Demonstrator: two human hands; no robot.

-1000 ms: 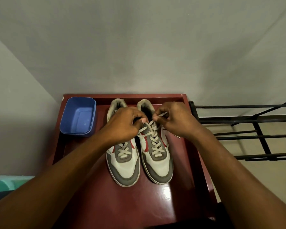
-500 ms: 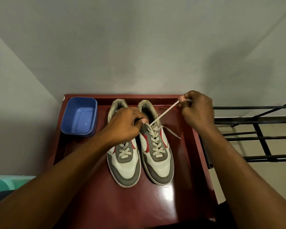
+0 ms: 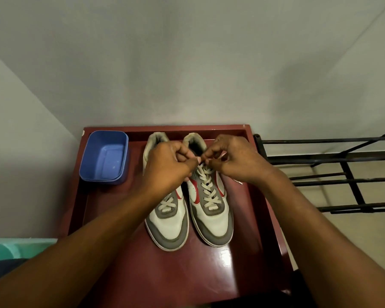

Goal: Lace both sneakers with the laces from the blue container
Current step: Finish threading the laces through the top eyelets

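Note:
Two white, grey and red sneakers stand side by side on the dark red table (image 3: 242, 258), toes toward me. The left sneaker (image 3: 168, 221) and the right sneaker (image 3: 211, 210) both show cream laces crossed over their tongues. My left hand (image 3: 167, 165) and my right hand (image 3: 231, 158) meet over the top eyelets of the right sneaker, fingertips almost touching. Each hand pinches the lace (image 3: 207, 185) of the right sneaker near its top end. My left hand hides the upper lacing of the left sneaker. The blue container (image 3: 105, 156) at the table's back left looks empty.
A black metal rack (image 3: 333, 172) stands right of the table. Grey walls close in behind and to the left. A teal object (image 3: 13, 247) sits low at the left edge. The table has a raised rim along its back and sides.
My right hand, which had pulled a lace end out toward the back right, has come back to the top of the right sneaker. My left hand stayed at the sneaker's top.

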